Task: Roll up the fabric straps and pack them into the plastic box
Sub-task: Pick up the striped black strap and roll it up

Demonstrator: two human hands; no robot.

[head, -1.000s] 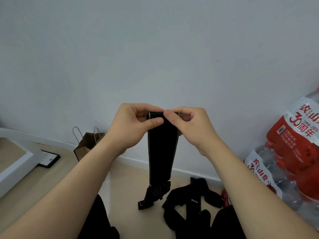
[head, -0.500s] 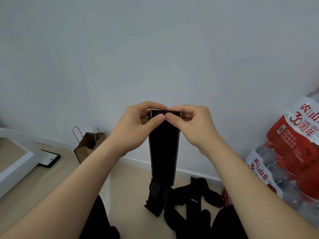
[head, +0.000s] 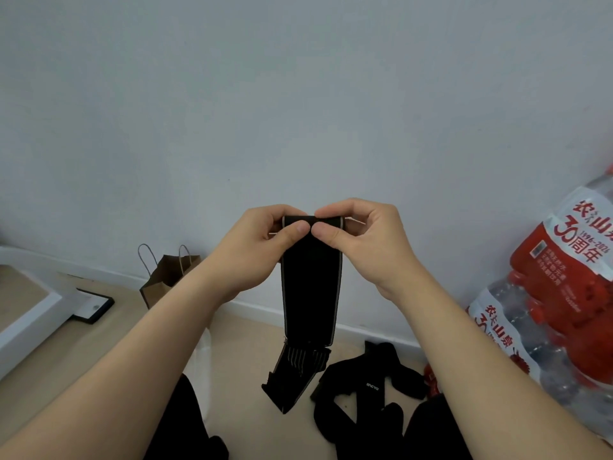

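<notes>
A black fabric strap (head: 310, 293) with pale edges hangs in the air in front of me. My left hand (head: 255, 250) and my right hand (head: 361, 247) both pinch its top end, where a small roll has formed between thumbs and fingers. The strap's lower end, ribbed and folded, dangles just above the floor. More black straps (head: 368, 386) lie in a heap on the floor at the lower right. A translucent plastic box (head: 202, 370) shows partly behind my left forearm, mostly hidden.
A brown paper bag (head: 166, 277) stands against the wall at the left. A black-framed flat object (head: 94, 305) lies beside a white ledge (head: 26, 313). Shrink-wrapped packs of water bottles (head: 557, 303) with red labels are stacked at the right. Dark trouser legs fill the bottom edge.
Both hands have turned the strap's top end further, so the roll is a little thicker. The hanging part has shortened and its lower end has risen and swung slightly.
</notes>
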